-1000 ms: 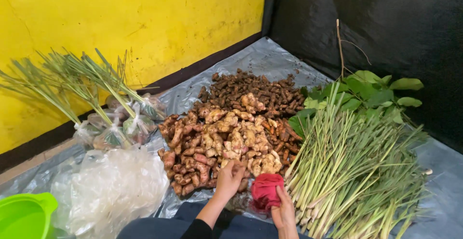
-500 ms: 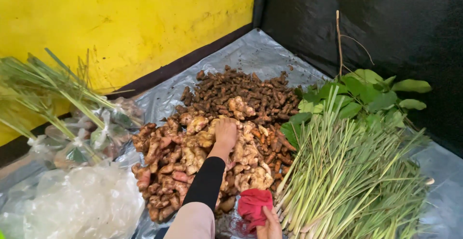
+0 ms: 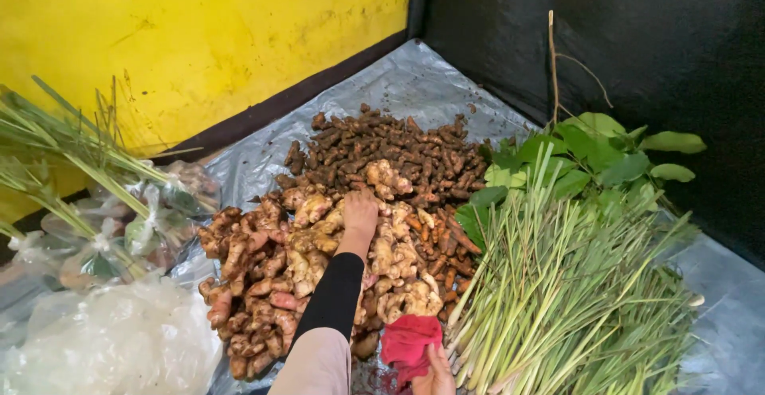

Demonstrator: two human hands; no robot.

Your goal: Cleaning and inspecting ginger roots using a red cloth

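Observation:
My left hand [image 3: 359,211] reaches forward over a heap of pale ginger roots [image 3: 311,267] and rests on top of it, fingers curled down among the pieces; a black sleeve covers the forearm. I cannot tell whether it grips a piece. My right hand [image 3: 435,373] sits at the bottom edge and holds a red mesh bag [image 3: 410,339] against the near side of the heap. Behind the ginger lies a pile of small dark brown roots [image 3: 382,144].
A big bundle of lemongrass stalks [image 3: 574,299] lies on the right, with green leafy branches [image 3: 606,152] behind it. Clear plastic bags [image 3: 111,339] and bagged lemongrass bundles [image 3: 88,196] are on the left. Everything rests on a grey plastic sheet [image 3: 414,76], against a yellow wall [image 3: 199,29] and a black wall [image 3: 637,37].
My left hand has moved from the near edge of the ginger heap forward to its top. The view has shifted closer and to the right; the green bowl has left the frame.

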